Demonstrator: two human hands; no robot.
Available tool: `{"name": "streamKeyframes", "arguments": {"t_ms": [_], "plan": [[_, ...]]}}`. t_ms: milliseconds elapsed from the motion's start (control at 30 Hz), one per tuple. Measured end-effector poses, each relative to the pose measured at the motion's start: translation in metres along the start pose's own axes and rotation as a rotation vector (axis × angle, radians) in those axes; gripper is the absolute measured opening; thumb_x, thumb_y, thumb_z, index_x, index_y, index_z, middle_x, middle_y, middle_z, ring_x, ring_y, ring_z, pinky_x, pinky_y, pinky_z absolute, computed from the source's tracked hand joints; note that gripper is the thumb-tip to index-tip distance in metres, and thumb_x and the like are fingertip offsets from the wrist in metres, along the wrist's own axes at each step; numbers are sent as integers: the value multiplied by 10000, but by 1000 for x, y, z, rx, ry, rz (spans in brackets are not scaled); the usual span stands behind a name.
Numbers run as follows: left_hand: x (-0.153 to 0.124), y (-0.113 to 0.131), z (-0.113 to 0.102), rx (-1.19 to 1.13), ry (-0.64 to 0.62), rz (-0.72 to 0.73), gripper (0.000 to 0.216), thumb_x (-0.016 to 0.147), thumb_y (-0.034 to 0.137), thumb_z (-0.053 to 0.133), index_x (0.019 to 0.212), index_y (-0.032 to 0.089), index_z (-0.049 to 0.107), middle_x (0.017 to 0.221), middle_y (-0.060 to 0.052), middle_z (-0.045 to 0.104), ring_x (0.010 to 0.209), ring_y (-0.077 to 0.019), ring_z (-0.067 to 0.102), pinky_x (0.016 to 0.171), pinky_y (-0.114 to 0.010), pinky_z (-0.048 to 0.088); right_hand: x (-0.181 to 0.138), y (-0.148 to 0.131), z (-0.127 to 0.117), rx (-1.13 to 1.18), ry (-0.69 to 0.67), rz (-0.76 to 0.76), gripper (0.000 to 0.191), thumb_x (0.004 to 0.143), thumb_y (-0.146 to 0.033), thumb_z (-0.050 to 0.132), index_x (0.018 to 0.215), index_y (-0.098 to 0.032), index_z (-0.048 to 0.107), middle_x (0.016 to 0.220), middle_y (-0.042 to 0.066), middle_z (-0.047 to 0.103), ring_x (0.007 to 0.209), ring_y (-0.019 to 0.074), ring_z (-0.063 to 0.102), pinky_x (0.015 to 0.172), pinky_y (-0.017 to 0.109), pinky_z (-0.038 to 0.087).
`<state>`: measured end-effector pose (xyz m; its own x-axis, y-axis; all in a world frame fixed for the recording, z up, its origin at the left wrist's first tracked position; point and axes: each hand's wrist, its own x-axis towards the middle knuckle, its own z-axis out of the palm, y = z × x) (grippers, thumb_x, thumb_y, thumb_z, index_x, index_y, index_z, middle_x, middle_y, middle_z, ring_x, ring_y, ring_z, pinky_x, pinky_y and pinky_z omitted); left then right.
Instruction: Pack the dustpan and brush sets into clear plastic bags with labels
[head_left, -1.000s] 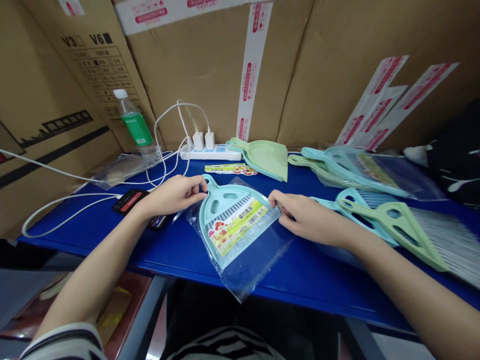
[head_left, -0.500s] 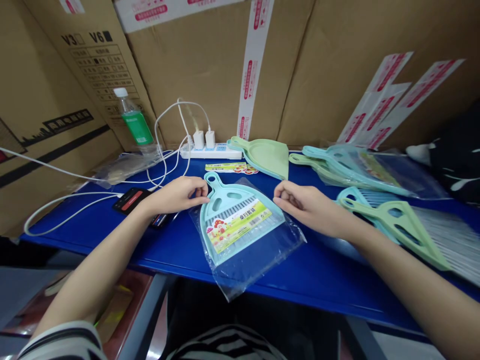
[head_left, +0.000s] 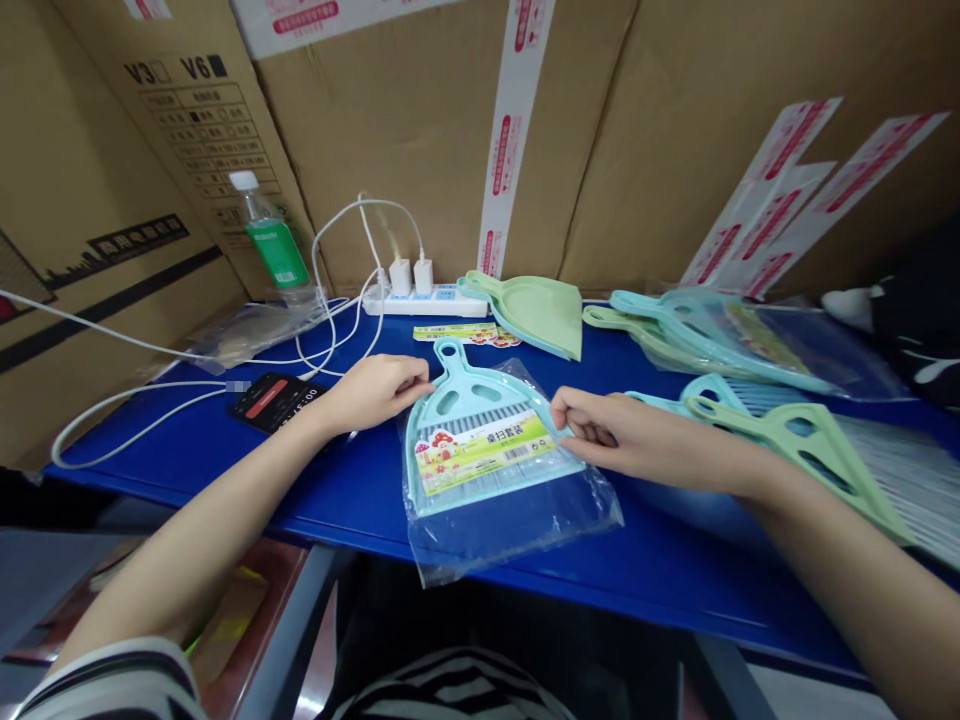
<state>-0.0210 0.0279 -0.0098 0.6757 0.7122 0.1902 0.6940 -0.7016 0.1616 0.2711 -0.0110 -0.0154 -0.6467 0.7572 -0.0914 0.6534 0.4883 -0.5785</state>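
Note:
A light-blue dustpan (head_left: 491,378) lies in a clear plastic bag (head_left: 517,535) in front of me, its handle pointing away. A grey-bristled brush and a yellow-green printed card (head_left: 484,450) with mushrooms lie over its pan. My left hand (head_left: 382,390) is closed in a pinch at the upper left edge of the bagged dustpan, just below the handle. At the right edge, my right hand (head_left: 607,428) also pinches, with its fingers curled in. The fingertips' exact hold on bag or plastic is partly hidden.
Behind are stacked green and blue dustpans (head_left: 541,305), loose printed cards (head_left: 454,334) and a power strip (head_left: 420,301) with white cables. More bagged dustpans (head_left: 697,325) and a green brush (head_left: 806,445) lie right. A phone (head_left: 262,400) and a bottle (head_left: 274,245) are left.
The bagged dustpan has turned slightly clockwise, its handle shifting right and its card coming nearer level. My right hand has come down a little onto its right edge.

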Motion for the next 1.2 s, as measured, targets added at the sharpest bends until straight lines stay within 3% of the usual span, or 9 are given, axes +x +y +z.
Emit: {"name": "streamKeyframes", "arguments": {"t_ms": [100, 167, 367, 500, 633, 767, 1000, 1200], "plan": [[0, 3, 1, 113, 65, -5, 244, 911, 284, 426, 706, 185, 515, 603, 20, 497, 539, -121, 464, 523, -230, 303, -6, -5, -8, 47, -144, -12, 134, 840, -378, 460, 836, -244, 459, 559, -63, 476, 491, 119, 421, 479, 257, 330], [-2, 3, -2, 134, 65, -4, 271, 916, 296, 422, 682, 188, 506, 580, 22, 490, 525, -123, 457, 523, -233, 302, -6, -6, -10, 64, -146, -28, 183, 845, -416, 472, 800, -238, 484, 571, -55, 480, 503, 115, 422, 480, 250, 331], [-5, 0, -14, 53, -11, 43, 409, 930, 335, 371, 547, 191, 388, 479, 44, 383, 443, -96, 348, 492, -240, 257, 12, 3, 7, 102, 346, -9, 249, 865, -466, 424, 775, -234, 434, 555, -63, 433, 497, 113, 386, 482, 252, 316], [-5, 1, -14, -48, -124, 96, 428, 930, 369, 368, 540, 192, 375, 473, 54, 324, 426, -88, 286, 475, -236, 246, 23, 5, 20, 106, 438, -54, 124, 856, -337, 410, 780, -239, 400, 556, -68, 406, 494, 114, 391, 487, 252, 313], [-4, 2, -12, -69, -184, 108, 405, 931, 371, 361, 568, 195, 396, 485, 54, 333, 431, -92, 289, 480, -235, 258, 23, 3, 19, 98, 404, -66, 54, 832, -290, 408, 815, -241, 390, 548, -83, 377, 471, 113, 383, 478, 250, 306], [-3, 2, -8, -19, -194, 75, 355, 950, 346, 319, 651, 198, 443, 529, 38, 432, 472, -108, 400, 515, -241, 298, 18, 4, 13, 57, 344, -44, 43, 815, -283, 399, 816, -241, 394, 552, -81, 388, 467, 113, 382, 477, 251, 304], [-2, 8, -2, -17, -157, 51, 262, 957, 311, 300, 814, 190, 484, 653, 8, 563, 557, -136, 521, 542, -248, 345, 7, 4, 4, -79, 183, 20, 26, 783, -235, 387, 759, -248, 385, 494, -85, 392, 456, 110, 350, 472, 249, 274], [-4, 10, -2, -51, -93, 97, 205, 938, 246, 321, 852, 185, 497, 698, 3, 570, 594, -131, 525, 581, -253, 378, -3, -1, -6, -88, 64, 34, 87, 825, -302, 378, 768, -251, 420, 475, -82, 411, 454, 120, 363, 486, 263, 292]]}}
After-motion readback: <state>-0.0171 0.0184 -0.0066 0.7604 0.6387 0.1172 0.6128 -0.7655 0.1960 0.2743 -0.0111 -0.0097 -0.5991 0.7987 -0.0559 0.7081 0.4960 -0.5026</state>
